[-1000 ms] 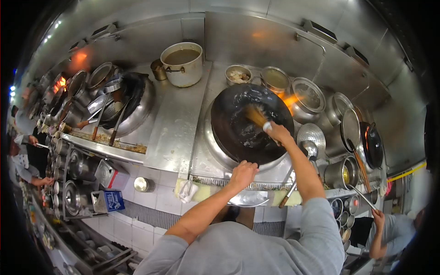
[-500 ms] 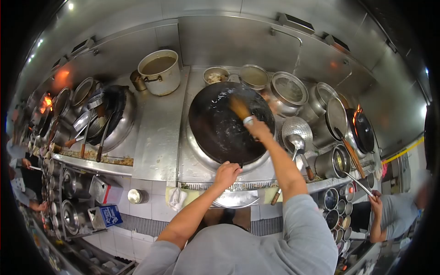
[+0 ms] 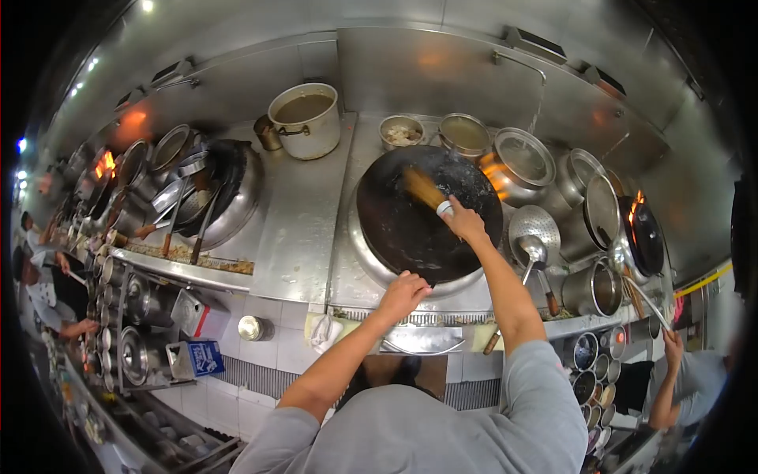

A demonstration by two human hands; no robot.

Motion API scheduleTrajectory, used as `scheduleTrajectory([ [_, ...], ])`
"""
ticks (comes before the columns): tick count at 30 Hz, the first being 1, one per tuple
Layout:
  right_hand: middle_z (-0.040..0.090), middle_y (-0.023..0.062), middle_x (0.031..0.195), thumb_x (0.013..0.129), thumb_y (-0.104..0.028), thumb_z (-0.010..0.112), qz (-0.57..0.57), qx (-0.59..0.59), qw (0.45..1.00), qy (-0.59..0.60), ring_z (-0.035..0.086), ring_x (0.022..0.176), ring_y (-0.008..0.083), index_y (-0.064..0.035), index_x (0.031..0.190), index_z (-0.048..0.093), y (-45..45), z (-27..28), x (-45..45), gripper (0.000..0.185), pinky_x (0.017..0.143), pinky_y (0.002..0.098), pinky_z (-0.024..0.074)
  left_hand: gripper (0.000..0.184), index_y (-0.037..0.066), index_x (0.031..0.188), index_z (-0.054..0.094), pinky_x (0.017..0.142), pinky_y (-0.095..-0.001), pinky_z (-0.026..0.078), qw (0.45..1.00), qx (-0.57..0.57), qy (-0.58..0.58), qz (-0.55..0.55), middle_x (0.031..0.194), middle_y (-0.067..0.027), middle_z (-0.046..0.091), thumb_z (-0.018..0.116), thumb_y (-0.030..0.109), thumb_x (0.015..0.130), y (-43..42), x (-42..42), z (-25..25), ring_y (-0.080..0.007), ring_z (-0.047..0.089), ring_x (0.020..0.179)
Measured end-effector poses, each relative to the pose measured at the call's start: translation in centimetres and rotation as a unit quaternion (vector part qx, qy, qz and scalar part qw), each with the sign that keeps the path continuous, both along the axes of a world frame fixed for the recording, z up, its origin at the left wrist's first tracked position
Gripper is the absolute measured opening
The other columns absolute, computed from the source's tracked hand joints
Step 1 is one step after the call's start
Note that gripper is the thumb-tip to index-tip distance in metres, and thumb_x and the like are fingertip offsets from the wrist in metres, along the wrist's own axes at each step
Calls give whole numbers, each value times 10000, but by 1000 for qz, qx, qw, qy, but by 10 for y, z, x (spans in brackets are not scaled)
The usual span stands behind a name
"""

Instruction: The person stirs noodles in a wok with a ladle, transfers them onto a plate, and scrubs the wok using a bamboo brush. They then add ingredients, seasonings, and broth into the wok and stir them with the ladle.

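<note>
Wok (image 3: 414, 241) on its steel ring (image 3: 371, 265), the left hand (image 3: 405, 293) at its near rim, a brush (image 3: 426, 189) in the right hand (image 3: 464, 220) over the bowl.
From the left, a large pot (image 3: 320, 136) stands at the back of the counter; then the left hand, its fingers together and bent at the wok's near edge, though whether they clamp it I cannot tell. The wok looks heavy and rigid, probably hot, its wet sheen likely slippery; the near edge seems the place to steady it. The brush, its bristles blurred, should be light, springy at the tip and firm at its white collar, where the right hand's fingers are closed around it. Farther right, a skimmer (image 3: 543, 222) and a ladle (image 3: 533, 250) lie beside the wok.
</note>
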State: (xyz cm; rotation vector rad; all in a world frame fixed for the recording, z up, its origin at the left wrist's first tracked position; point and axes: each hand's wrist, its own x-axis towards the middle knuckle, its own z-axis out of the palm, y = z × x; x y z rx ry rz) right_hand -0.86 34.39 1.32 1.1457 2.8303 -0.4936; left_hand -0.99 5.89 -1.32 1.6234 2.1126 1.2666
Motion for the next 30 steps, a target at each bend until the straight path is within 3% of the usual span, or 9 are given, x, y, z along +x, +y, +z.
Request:
scheduleTrajectory([
  [4, 675, 251, 1102, 915, -489, 576, -227, -175, 942, 172, 713, 860, 392, -273, 1561, 211, -38, -2, -37, 774, 513, 431, 608, 261, 137, 1118, 715, 887, -426, 433, 980, 40, 132, 143, 1139, -112, 591, 692, 171, 860, -27, 20, 16, -307, 517, 1138],
  [8, 679, 241, 1049, 913, -457, 601, -63, -286, 950, 108, 712, 743, 343, -252, 1569, 165, -93, 2, -60, 814, 474, 411, 576, 399, 163, 1259, 663, 992, -478, 396, 981, -29, 140, 131, 1248, -143, 558, 679, 139, 861, -32, 21, 21, -342, 485, 1219],
  [14, 588, 139, 1268, 921, -482, 599, 183, -418, 879, -138, 693, 777, 250, -232, 1538, 281, -41, 83, 135, 738, 511, 382, 578, 449, 94, 1290, 623, 1020, -508, 390, 981, 30, 152, 118, 1287, -183, 546, 679, 125, 846, -69, 25, 43, -368, 486, 1238],
  [17, 698, 124, 1009, 901, -469, 624, 16, -269, 940, -209, 711, 800, 272, -220, 1438, 469, 19, 145, 180, 612, 645, 442, 579, 455, 66, 1291, 609, 1008, -470, 415, 988, 59, 130, 49, 1244, -174, 573, 679, 124, 845, -34, 32, 44, -355, 521, 1184],
  [20, 723, 143, 1014, 872, -445, 661, 55, 226, 965, -121, 690, 1003, 308, -216, 1387, 538, 13, 149, 186, 578, 849, 483, 548, 382, 48, 1223, 643, 958, -438, 454, 994, 3, 107, -15, 1112, -168, 640, 673, 168, 861, 0, 26, 33, -336, 586, 1067],
  [22, 714, 156, 1084, 854, -444, 674, 49, 211, 973, -74, 681, 1027, 339, -212, 1399, 530, 12, 152, 203, 609, 835, 462, 553, 272, 50, 1110, 688, 894, -457, 481, 989, -53, 134, -34, 982, -156, 679, 647, 199, 886, 5, 19, 23, -339, 631, 968],
  [24, 682, 199, 1157, 808, -437, 677, -23, -63, 997, 30, 674, 990, 394, -282, 1417, 516, 11, 127, 232, 649, 878, 474, 539, 202, 42, 949, 706, 848, -467, 495, 991, -16, 128, -46, 898, -151, 687, 630, 224, 903, 1, 17, 30, -348, 650, 906],
  [25, 685, 198, 1152, 827, -484, 668, 27, 122, 987, -104, 667, 1005, 399, -293, 1438, 494, 15, 111, 243, 664, 903, 475, 524, 199, 42, 901, 700, 841, -474, 495, 991, -45, 118, -34, 870, -148, 686, 625, 226, 910, -1, 13, 46, -347, 649, 892],
  [30, 693, 201, 1118, 848, -481, 665, -82, 65, 990, 94, 648, 1075, 395, -320, 1431, 492, -42, 103, 260, 629, 926, 491, 502, 261, 53, 776, 674, 775, -463, 477, 981, -20, 194, -11, 777, -129, 676, 597, 245, 936, -11, 6, 37, -339, 626, 794],
])
